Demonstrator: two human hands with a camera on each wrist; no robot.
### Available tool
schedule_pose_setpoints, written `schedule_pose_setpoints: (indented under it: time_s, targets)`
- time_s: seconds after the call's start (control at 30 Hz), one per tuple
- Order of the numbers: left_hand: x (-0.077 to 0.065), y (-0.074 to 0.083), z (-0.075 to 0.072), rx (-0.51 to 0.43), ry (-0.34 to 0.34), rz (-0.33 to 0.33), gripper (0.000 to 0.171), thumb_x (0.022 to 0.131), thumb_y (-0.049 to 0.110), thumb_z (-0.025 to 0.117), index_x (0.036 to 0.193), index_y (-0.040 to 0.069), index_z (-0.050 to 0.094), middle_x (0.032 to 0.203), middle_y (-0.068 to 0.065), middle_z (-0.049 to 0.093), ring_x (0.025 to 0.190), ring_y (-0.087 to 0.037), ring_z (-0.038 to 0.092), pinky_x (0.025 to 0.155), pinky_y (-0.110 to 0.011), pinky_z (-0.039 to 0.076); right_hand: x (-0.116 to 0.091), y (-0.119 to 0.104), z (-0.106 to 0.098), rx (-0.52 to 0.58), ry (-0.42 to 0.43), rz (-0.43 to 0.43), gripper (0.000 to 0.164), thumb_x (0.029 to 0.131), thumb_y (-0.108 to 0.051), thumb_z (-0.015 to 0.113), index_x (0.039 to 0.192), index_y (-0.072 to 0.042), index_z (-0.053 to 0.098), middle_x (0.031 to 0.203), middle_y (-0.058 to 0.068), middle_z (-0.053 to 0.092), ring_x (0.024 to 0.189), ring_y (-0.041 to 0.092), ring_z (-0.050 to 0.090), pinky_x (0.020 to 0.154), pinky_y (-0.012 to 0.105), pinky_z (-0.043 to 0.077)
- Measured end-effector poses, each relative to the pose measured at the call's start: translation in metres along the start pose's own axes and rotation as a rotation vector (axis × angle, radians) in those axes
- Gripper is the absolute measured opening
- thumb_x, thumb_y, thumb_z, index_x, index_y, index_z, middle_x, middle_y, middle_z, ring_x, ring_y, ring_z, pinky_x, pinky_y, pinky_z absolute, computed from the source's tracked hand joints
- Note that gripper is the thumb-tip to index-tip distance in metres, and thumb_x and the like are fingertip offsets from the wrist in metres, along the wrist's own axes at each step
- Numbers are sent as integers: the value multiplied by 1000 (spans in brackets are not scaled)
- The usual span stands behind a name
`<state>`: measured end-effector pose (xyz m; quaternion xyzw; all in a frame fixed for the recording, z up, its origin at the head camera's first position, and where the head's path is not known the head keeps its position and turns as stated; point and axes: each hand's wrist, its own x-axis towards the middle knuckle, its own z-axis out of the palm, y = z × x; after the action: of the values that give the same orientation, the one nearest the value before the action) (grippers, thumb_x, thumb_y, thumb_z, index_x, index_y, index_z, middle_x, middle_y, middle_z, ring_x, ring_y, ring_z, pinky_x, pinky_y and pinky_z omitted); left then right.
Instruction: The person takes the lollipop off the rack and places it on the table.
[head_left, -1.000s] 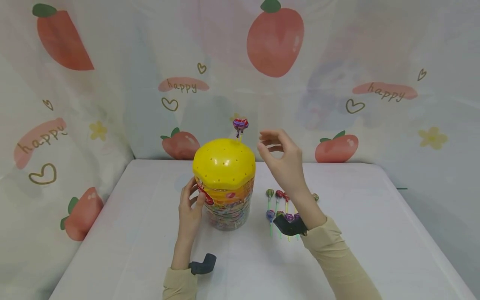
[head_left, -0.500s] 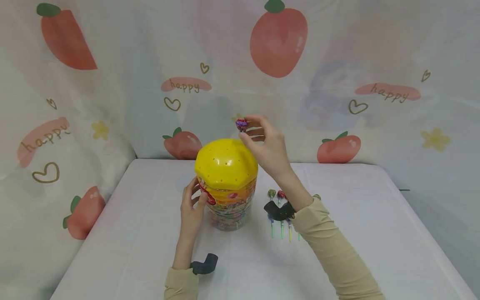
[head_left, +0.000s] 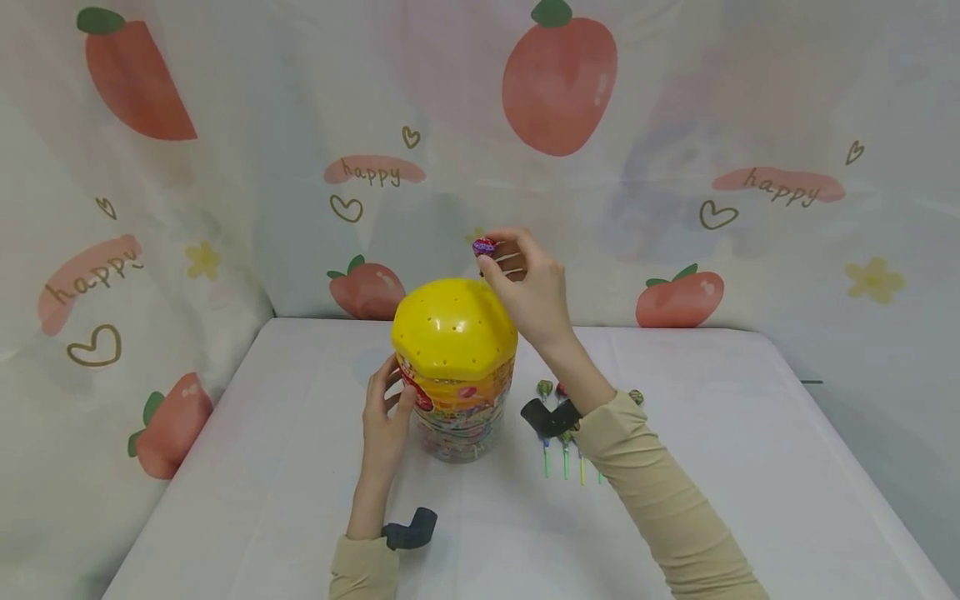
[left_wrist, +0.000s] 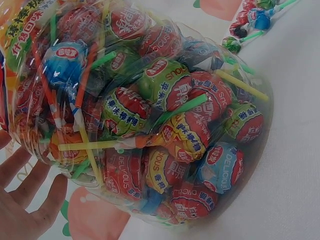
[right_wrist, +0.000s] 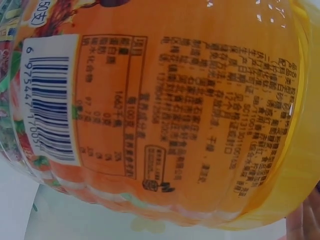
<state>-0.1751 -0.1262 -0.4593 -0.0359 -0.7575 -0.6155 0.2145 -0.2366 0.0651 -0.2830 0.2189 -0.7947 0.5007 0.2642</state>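
A clear candy jar [head_left: 461,421] full of wrapped lollipops stands upright on the table under a yellow lid [head_left: 450,325] with small holes. My left hand [head_left: 386,421] holds the jar's left side, thumb toward the front; part of that hand [left_wrist: 22,200] shows beside the clear wall in the left wrist view. Above the lid's far right edge, my right hand [head_left: 531,292] pinches a red and purple lollipop [head_left: 483,247] just below its head. The lower end of its stick is hidden. The jar's orange label [right_wrist: 200,100] fills the right wrist view.
Several lollipops [head_left: 545,388] lie in rows on the white table [head_left: 300,475] right of the jar, partly covered by my right forearm. A fruit-print cloth [head_left: 450,83] hangs behind and on the left.
My right hand has moved left to the lollipop standing at the lid and now pinches it. The left hand stays on the jar.
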Motion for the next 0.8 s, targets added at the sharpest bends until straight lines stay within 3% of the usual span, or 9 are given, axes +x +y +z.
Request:
schedule_pose_setpoints:
  time_s: [0.27,0.47,0.7,0.8]
  targets:
    - [1,3,-1,-9,-12,-8,53,96,16,58,145,18,40,141,-7,48,130,-23,45,104,-51,42,1,-2,-1,6,27,4,29,90,-16,67,116,-5,62,100,12,69,83,22,66,74,25,55]
    - [2,5,-1,-24,-20,-53,54,95,10,56,146,10,38,143,-15,44,132,-31,42,107,-55,38,2,-3,-4,45,46,-11,29,91,-16,66,116,-4,62,100,11,68,82,20,65,73,18,53]
    - [0,2,-1,-12,-9,-8,51,97,22,57,145,20,41,141,-5,48,130,-23,45,105,-52,42,-2,-6,-12,75,93,-24,29,90,-15,67,117,-6,63,99,11,68,82,17,65,72,15,51]
    - [0,0,-1,-18,-14,-4,52,96,21,57,145,20,40,141,-6,48,130,-23,45,105,-52,41,-6,-8,-17,66,103,-23,30,90,-15,67,118,-6,63,100,11,68,82,17,65,73,15,51]
